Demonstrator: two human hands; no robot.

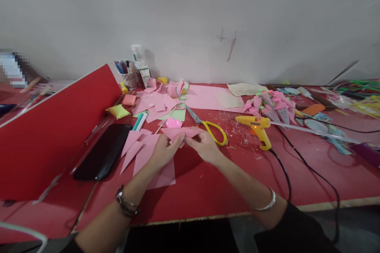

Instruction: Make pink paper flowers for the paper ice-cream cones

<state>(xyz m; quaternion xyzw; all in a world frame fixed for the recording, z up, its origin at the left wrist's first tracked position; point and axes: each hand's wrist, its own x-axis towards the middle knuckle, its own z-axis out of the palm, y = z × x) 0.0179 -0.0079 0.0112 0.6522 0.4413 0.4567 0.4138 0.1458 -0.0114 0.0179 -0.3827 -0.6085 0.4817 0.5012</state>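
Between my two hands is a folded piece of pink paper [180, 131], held a little above the table. My left hand [166, 148] pinches its left part, thumb on the near side. My right hand [205, 147] grips the right part, its thumb close to the left one. Some of the fingers are hidden behind the paper. Flat pink sheets [162, 176] lie under and left of my left hand. Just beyond my right hand are scissors with yellow handles [215, 130], blades pointing away to the left.
A yellow glue gun [257, 128] lies to the right, its black cord running off the front edge. Behind it sit several pink and checked paper cones [273, 106]. A black phone [102, 152] and a leaning red board [59, 134] are at left. Pink scraps [160, 102] cover the back.
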